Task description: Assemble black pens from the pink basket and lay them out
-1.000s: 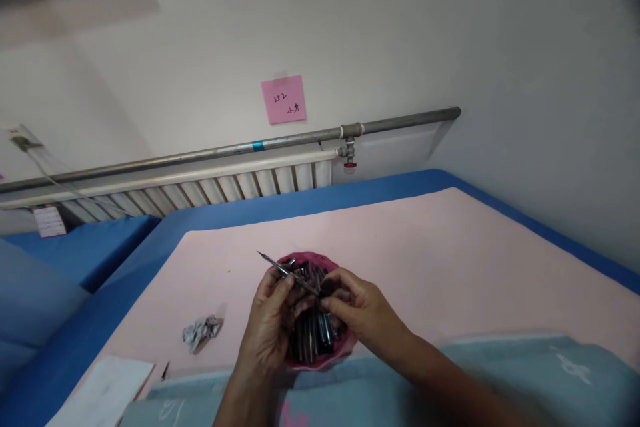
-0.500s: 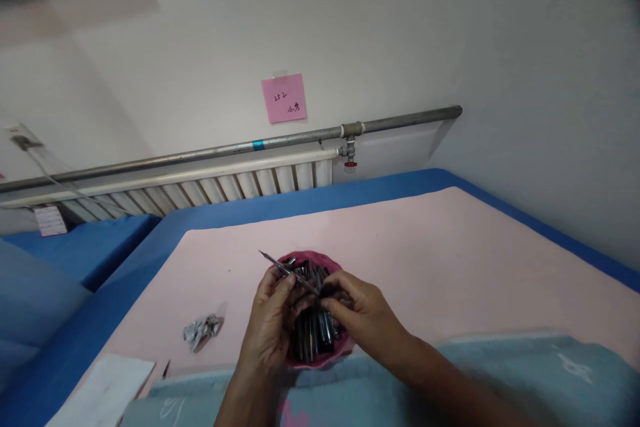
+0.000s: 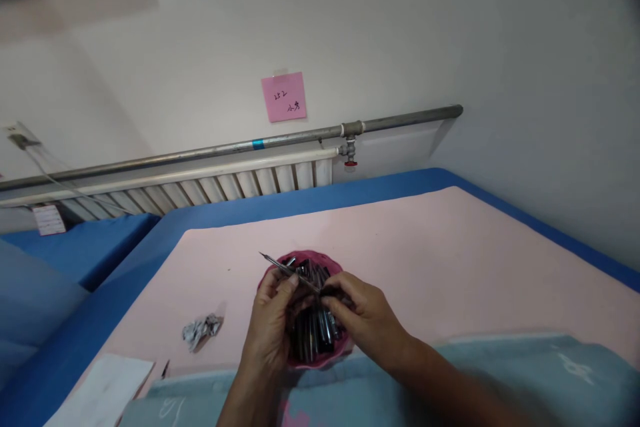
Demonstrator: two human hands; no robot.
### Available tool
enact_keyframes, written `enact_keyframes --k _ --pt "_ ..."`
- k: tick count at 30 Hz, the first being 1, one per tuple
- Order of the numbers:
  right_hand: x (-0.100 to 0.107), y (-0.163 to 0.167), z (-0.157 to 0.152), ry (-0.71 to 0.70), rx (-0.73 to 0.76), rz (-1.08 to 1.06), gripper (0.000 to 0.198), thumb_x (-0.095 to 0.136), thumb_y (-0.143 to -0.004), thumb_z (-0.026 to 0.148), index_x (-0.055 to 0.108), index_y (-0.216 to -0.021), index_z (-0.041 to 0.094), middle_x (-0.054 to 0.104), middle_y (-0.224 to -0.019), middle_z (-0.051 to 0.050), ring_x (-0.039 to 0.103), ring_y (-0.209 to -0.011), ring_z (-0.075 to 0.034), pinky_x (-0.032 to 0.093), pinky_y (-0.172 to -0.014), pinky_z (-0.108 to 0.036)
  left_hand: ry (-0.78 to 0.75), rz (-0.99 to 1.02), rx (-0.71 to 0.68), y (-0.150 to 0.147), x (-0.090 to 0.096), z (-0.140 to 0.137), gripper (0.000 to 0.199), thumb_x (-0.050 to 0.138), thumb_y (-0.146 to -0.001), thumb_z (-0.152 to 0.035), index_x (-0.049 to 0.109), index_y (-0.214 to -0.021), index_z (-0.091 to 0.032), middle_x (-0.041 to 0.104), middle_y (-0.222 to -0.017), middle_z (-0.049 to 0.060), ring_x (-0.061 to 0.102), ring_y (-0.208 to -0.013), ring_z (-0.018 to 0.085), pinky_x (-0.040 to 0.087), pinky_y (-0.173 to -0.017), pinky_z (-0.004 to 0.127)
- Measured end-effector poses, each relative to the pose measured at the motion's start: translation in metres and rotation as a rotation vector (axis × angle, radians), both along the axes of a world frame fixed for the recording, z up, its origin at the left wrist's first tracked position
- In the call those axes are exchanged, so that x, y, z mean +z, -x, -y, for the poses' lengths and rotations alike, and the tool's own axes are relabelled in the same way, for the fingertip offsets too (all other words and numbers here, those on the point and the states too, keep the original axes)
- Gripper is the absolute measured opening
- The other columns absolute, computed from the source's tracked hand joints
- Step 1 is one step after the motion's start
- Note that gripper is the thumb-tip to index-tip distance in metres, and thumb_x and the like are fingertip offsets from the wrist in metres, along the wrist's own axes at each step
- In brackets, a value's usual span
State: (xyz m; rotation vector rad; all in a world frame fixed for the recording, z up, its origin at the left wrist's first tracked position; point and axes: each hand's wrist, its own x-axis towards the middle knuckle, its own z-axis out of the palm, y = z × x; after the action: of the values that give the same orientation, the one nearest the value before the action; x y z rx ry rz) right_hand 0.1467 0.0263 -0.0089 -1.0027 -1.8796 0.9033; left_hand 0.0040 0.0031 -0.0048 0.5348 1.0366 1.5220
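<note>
A slim, pen-like stick with a sharp point (image 3: 276,265) slants up to the left above the basket. My left hand (image 3: 273,310) is closed, with thumb and fingers pinching its middle. At its lower right end, my right hand (image 3: 363,310) is closed in a pinch; a small dark thing between those fingertips is too unclear to name. Beneath both hands stands a dark pink basket (image 3: 325,255), holding many dark, shiny pen-like sticks (image 3: 313,333). My fingers hide part of the basket's contents.
The basket rests on a pink mat (image 3: 425,260) over a blue table cover (image 3: 300,200). To the left lie a crumpled silvery wad (image 3: 201,331), a white sheet (image 3: 103,390) and a small dark stick (image 3: 165,369). Blue-green cloth (image 3: 510,367) covers the near edge.
Almost nothing differs. My hands keep the same hold on the pen-like stick, with only a very slight shift of its tip and of my fingers.
</note>
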Motion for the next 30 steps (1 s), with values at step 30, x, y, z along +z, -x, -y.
enact_keyframes --k 30 --pt "0.007 0.003 -0.001 0.723 0.105 -0.479 0.02 0.054 -0.072 0.032 0.043 -0.083 0.02 0.051 -0.047 0.009 0.046 -0.03 -0.008 0.035 -0.032 -0.017 -0.103 -0.067 0.035 -0.011 -0.003 0.003 0.02 0.065 -0.069 -0.026 0.058 -0.086 -0.017 0.066 -0.076 0.0 0.062 -0.065 0.012 0.049 -0.063 0.025"
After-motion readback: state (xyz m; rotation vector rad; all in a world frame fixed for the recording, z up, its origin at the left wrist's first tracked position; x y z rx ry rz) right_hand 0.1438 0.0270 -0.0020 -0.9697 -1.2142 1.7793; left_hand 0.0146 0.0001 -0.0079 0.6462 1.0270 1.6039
